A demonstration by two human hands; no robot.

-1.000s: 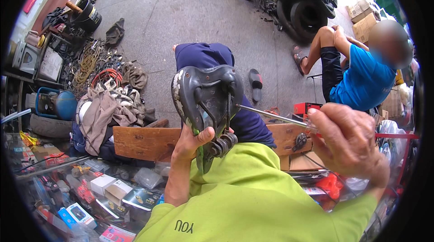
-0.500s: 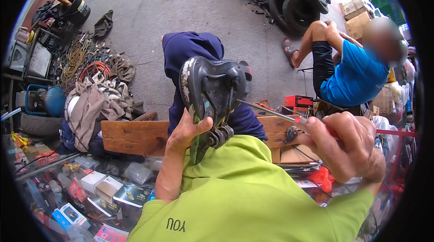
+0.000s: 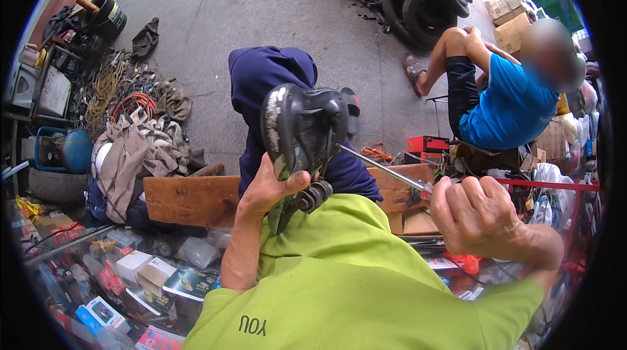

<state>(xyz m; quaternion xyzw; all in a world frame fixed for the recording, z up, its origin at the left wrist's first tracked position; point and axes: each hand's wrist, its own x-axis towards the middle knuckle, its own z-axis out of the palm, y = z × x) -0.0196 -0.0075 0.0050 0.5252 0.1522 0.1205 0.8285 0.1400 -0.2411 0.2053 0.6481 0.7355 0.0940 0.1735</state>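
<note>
The scuffed black plastic bicycle saddle, its railed underside showing, is held up in front of the lap, so it could twist: the left hand grips only near the narrow end, and a sideways push on the wide end would have leverage. Farther right, the long, thin steel screwdriver with a clear, reddish handle meets or nearly meets the saddle's right edge. If its tip slid off that curved rim, it could skid across the underside towards the left thumb, or down into the navy-blue fabric trouser leg behind.

The left hand is closed around the saddle, thumb across the near face beside the dark, round clamp — its fingers are mostly hidden behind. The right hand is curled into a fist around the screwdriver handle, fingers folded tight.
</note>
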